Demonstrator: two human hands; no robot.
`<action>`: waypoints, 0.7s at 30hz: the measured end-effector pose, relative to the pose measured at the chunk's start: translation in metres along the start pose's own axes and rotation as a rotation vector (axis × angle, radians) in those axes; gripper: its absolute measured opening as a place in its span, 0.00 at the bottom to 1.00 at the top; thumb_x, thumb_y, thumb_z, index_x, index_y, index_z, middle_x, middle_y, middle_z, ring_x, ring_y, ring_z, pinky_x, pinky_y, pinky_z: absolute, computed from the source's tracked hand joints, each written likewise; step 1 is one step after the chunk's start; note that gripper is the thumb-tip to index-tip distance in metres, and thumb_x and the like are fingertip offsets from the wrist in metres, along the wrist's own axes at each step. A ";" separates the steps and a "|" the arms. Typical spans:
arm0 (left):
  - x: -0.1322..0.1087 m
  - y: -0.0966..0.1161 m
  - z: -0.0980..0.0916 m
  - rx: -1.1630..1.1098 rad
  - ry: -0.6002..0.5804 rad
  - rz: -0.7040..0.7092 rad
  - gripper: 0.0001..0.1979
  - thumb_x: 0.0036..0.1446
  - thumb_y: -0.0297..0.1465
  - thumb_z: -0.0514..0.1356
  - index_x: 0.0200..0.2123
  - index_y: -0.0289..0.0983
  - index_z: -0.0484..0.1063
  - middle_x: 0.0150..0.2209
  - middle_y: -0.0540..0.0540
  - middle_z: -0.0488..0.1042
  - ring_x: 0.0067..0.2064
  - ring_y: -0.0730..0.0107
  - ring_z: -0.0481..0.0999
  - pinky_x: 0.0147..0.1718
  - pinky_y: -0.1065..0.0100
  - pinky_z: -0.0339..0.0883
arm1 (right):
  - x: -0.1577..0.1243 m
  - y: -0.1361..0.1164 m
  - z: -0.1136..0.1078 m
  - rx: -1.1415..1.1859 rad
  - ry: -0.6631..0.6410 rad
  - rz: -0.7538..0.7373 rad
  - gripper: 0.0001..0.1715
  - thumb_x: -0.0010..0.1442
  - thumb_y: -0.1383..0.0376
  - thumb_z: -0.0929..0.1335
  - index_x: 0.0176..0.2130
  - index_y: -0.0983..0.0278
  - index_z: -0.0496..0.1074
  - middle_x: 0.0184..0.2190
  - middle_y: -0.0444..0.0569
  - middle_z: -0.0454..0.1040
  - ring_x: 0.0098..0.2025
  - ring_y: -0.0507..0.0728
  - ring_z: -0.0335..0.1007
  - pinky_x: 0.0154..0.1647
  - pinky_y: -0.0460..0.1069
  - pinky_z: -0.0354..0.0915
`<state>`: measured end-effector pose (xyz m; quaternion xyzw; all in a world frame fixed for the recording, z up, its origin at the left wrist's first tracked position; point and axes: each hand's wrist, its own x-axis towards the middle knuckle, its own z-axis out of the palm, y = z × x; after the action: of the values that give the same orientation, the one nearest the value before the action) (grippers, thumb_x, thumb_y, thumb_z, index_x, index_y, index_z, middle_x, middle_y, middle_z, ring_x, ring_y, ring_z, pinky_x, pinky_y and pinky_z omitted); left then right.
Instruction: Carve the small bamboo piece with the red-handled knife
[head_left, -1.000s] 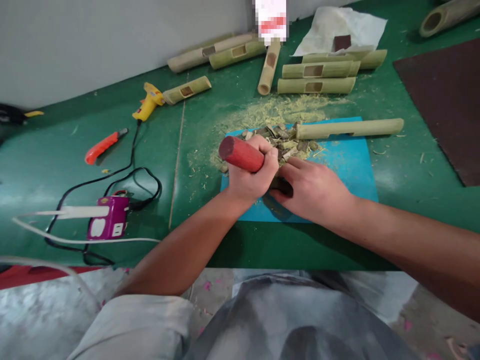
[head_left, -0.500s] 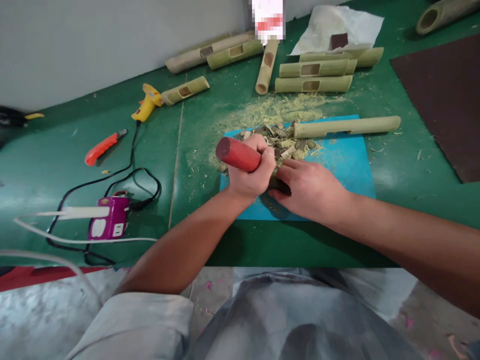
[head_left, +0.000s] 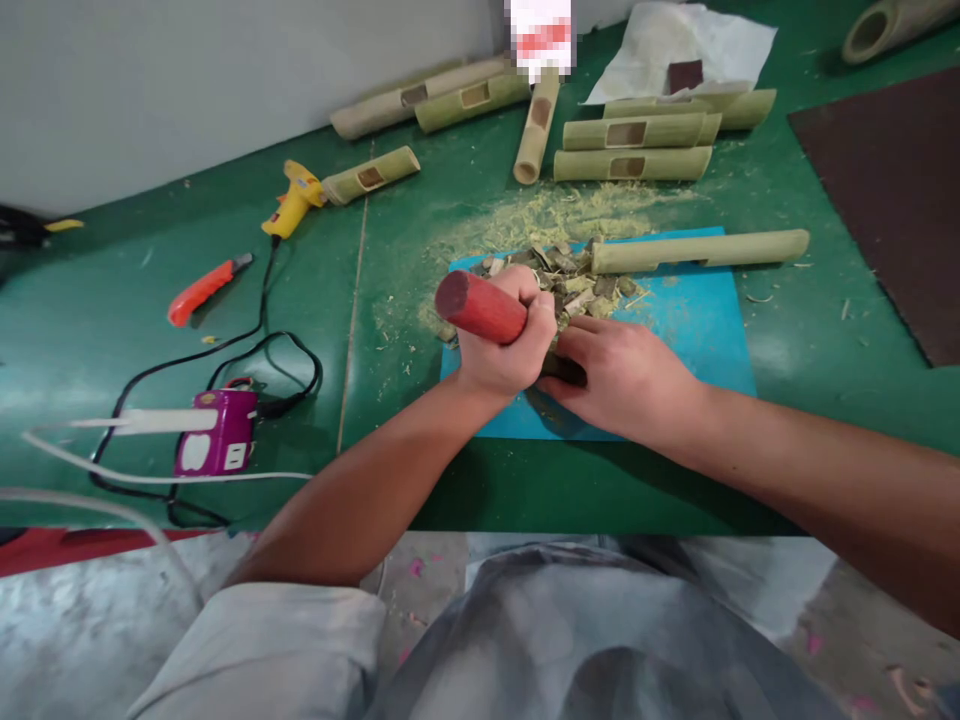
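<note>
My left hand [head_left: 506, 335] is closed in a fist around a thick red handle [head_left: 481, 307], tilted with its butt end towards me. The working end of this tool is hidden below the fist. Close beside it, my right hand [head_left: 619, 370] is curled over a short dark bamboo piece [head_left: 564, 368], mostly covered by the fingers. Both hands are above a blue mat [head_left: 694, 350]. Just beyond them lies a heap of bamboo chips [head_left: 577, 290], and a long pale bamboo tube [head_left: 705, 251] rests across the mat's far edge.
Notched bamboo tubes [head_left: 634, 163] lie at the back of the green table [head_left: 420, 480]. To the left are a yellow glue gun [head_left: 294, 200], an orange utility knife [head_left: 206, 288] and a purple power adapter [head_left: 217, 430] with cables. A dark brown sheet [head_left: 892, 200] lies at right.
The view has shifted slightly. Both hands keep the same hold and almost the same place, with the red handle barely moved.
</note>
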<state>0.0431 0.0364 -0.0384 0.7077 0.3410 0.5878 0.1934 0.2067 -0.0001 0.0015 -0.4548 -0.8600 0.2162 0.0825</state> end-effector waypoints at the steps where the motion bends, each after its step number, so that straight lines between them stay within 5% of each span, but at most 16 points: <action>1: 0.001 0.001 0.000 -0.008 -0.024 0.003 0.26 0.73 0.45 0.60 0.23 0.39 0.62 0.21 0.52 0.64 0.24 0.74 0.63 0.26 0.63 0.57 | 0.000 0.000 0.000 0.023 0.002 -0.008 0.08 0.67 0.66 0.72 0.41 0.68 0.82 0.39 0.55 0.81 0.37 0.58 0.73 0.36 0.52 0.57; 8: -0.001 0.007 0.004 -0.178 0.074 -0.142 0.32 0.68 0.48 0.68 0.19 0.38 0.59 0.17 0.55 0.59 0.19 0.80 0.56 0.19 0.65 0.48 | 0.002 0.000 -0.005 0.012 -0.009 0.010 0.07 0.67 0.65 0.72 0.38 0.66 0.81 0.37 0.53 0.80 0.36 0.57 0.72 0.36 0.52 0.56; 12: -0.001 0.004 0.008 -0.176 0.188 -0.143 0.30 0.70 0.50 0.67 0.21 0.39 0.63 0.18 0.55 0.64 0.20 0.79 0.62 0.21 0.65 0.56 | 0.001 -0.001 -0.005 -0.027 -0.005 0.041 0.07 0.67 0.64 0.72 0.38 0.66 0.81 0.37 0.54 0.80 0.37 0.59 0.73 0.35 0.52 0.57; 21: -0.003 0.006 0.007 -0.049 0.142 -0.134 0.29 0.69 0.52 0.65 0.24 0.40 0.66 0.22 0.53 0.67 0.24 0.75 0.66 0.26 0.64 0.63 | 0.001 -0.003 -0.006 -0.070 -0.021 0.043 0.08 0.67 0.64 0.72 0.40 0.66 0.81 0.37 0.54 0.80 0.36 0.59 0.72 0.35 0.53 0.55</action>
<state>0.0513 0.0311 -0.0377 0.6349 0.3860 0.6303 0.2250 0.2063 0.0007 0.0080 -0.4737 -0.8578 0.1925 0.0526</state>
